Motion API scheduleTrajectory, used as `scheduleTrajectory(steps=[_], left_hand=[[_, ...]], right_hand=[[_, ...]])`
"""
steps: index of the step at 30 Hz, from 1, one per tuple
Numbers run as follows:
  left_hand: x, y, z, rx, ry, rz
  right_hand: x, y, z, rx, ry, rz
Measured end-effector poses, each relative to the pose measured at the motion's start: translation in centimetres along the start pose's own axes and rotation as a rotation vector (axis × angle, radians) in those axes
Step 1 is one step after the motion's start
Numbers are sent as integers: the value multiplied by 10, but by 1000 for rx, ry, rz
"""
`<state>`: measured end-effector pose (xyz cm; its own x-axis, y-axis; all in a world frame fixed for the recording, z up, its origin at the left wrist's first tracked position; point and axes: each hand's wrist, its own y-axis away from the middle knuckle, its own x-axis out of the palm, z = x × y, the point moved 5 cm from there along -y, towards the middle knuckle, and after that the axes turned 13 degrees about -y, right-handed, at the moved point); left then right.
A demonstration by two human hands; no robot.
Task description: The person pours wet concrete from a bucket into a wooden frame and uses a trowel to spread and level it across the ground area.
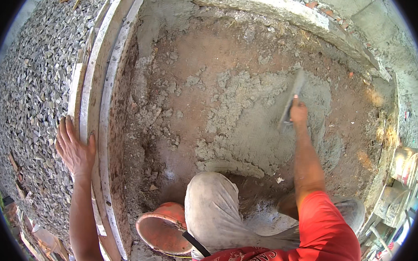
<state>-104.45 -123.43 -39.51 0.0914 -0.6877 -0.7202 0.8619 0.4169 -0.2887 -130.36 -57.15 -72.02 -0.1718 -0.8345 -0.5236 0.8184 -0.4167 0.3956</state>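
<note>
Plastering trowel: While the right hand [299, 111] grips its handle, the trowel [297, 85] lies over the right part of the wet mortar patch [251, 133]; motion blurs its blade, so its exact tilt is hard to tell.
Right fingers: curled together around the handle, blurred, the hidden undersides impossible to make out.
Left hand [76, 149]: fingers slightly spread, thumb apart, on the outer edge of the long boards [97, 79], beside the gravel [32, 92].
Orange bucket [164, 227]: near the left knee [210, 196], mouth partly facing the camera, its inner wall smeared; the knee side is covered and the bottom hard to make out.
Whitish bucket [404, 165]: at the right rim, beside a greyish bucket [390, 201], both warped by the lens; their contents cannot be told.
Lower legs: largely hidden beneath the trousers and red shirt [325, 228].
</note>
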Motion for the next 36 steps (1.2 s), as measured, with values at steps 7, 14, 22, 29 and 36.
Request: scheduleTrajectory(steps=[7,14,22,29,36], left_hand=[[-2,-6,-1,-21,23,3],[-8,-5,0,-24,27,18],[-2,-4,0,-23,4,9],[-4,-6,-10,-9,-34,55],[-11,-5,2,-17,-36,14]], right_hand=[[214,112,109,-300,342,322],[203,143,94,-383,416,521],[-17,-21,-17,-65,312,-159],[213,95,89,-208,185,215],[176,154,83,-494,430,516]])
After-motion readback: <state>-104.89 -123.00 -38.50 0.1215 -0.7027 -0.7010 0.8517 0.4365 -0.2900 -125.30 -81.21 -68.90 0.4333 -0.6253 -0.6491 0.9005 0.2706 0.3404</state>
